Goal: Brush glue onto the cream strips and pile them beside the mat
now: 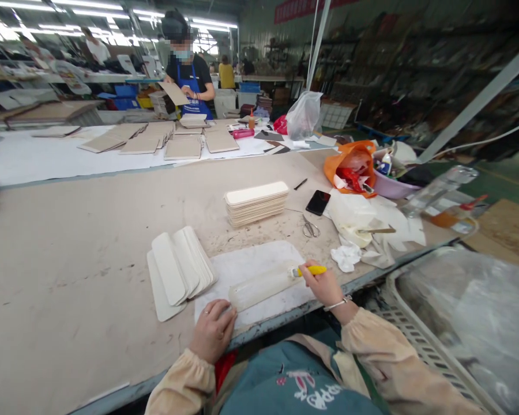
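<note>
My right hand (324,286) grips a yellow-handled brush (311,270), its bristles touching the right end of a long pale strip (263,286). The strip lies on a white sheet (277,253) near the table's front edge. My left hand (214,329) rests at the strip's left end, fingers bent together; whether anything is under them is hidden. Left of the sheet, several rounded white pieces (168,268) lie fanned out. Behind the sheet stands a neat stack of similar pieces (257,203).
Scissors (310,227), a black phone (318,202) and crumpled tissue (346,257) lie to the right. Farther back are an orange bag (350,167), a purple basin (393,185) and a clear bottle (439,190). A person (190,80) holds a board across the white table.
</note>
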Demonstrator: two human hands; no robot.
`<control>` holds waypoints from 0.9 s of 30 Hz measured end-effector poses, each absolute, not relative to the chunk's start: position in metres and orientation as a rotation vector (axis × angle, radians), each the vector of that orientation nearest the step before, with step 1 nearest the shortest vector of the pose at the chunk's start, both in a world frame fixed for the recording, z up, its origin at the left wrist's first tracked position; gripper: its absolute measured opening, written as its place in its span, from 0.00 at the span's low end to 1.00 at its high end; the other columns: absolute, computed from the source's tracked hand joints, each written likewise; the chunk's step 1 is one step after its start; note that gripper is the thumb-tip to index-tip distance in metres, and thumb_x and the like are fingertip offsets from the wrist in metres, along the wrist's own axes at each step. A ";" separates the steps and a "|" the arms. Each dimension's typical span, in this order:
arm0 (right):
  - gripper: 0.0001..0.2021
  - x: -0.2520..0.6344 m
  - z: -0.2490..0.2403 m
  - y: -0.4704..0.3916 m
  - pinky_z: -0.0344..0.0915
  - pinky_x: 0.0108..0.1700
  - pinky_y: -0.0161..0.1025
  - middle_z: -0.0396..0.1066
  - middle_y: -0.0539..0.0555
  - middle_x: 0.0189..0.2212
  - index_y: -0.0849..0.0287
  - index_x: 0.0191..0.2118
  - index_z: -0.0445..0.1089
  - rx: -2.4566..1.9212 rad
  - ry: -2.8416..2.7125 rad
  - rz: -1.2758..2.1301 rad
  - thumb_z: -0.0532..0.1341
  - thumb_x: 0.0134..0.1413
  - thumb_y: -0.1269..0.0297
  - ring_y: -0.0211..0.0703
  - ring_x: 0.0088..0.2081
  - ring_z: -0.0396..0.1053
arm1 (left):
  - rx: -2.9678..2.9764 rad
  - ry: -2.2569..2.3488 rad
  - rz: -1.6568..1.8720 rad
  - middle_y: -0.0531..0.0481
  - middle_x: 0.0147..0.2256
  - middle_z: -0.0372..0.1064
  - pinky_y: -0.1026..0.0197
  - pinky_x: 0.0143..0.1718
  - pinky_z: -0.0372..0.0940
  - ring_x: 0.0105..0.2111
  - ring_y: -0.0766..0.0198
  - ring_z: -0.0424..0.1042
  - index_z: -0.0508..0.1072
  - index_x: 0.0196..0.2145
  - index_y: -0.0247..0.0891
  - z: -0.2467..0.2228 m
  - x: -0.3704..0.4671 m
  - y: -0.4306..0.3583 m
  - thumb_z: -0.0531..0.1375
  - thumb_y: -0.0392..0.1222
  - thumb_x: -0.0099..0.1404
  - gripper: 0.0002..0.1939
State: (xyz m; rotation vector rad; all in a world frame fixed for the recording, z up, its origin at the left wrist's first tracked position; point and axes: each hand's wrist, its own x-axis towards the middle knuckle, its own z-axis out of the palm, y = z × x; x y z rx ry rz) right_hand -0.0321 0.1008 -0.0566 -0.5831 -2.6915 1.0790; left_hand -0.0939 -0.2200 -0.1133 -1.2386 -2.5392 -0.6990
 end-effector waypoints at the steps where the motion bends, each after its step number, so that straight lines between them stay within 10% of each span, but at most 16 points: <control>1: 0.15 -0.030 -0.054 0.105 0.60 0.29 0.36 0.67 0.49 0.18 0.56 0.32 0.66 -0.550 -2.702 0.976 0.49 0.60 0.52 0.42 0.23 0.68 | -1.245 -2.543 -0.698 0.45 0.39 0.68 0.53 0.44 0.67 0.43 0.58 0.66 0.74 0.37 0.40 -0.114 -0.094 -0.220 0.56 0.35 0.62 0.08; 8: 0.14 -0.032 -0.070 0.067 0.58 0.29 0.36 0.71 0.56 0.25 0.60 0.34 0.68 -0.096 -2.986 0.221 0.48 0.63 0.62 0.43 0.27 0.69 | -1.266 -2.517 -0.688 0.45 0.39 0.68 0.53 0.44 0.67 0.43 0.57 0.66 0.73 0.38 0.41 -0.120 -0.095 -0.222 0.57 0.35 0.61 0.09; 15: 0.11 -0.032 -0.064 -0.001 0.59 0.32 0.34 0.71 0.53 0.26 0.58 0.34 0.66 0.438 -2.940 0.514 0.49 0.62 0.63 0.41 0.30 0.69 | -1.282 -2.458 -0.686 0.45 0.39 0.68 0.53 0.43 0.68 0.43 0.57 0.66 0.73 0.38 0.41 -0.115 -0.097 -0.219 0.56 0.35 0.61 0.08; 19: 0.11 -0.029 -0.052 0.015 0.59 0.34 0.32 0.72 0.53 0.28 0.58 0.38 0.67 0.237 -2.836 0.744 0.49 0.64 0.62 0.38 0.31 0.70 | -1.294 -2.448 -0.684 0.44 0.39 0.68 0.53 0.43 0.68 0.43 0.57 0.66 0.73 0.38 0.40 -0.114 -0.097 -0.219 0.57 0.34 0.61 0.08; 27: 0.12 -0.019 -0.065 0.068 0.54 0.26 0.34 0.69 0.54 0.21 0.61 0.31 0.66 -0.121 -2.899 0.166 0.50 0.62 0.64 0.39 0.23 0.67 | -1.297 -2.457 -0.679 0.44 0.39 0.67 0.53 0.43 0.67 0.43 0.57 0.65 0.73 0.38 0.39 -0.117 -0.097 -0.219 0.57 0.34 0.61 0.08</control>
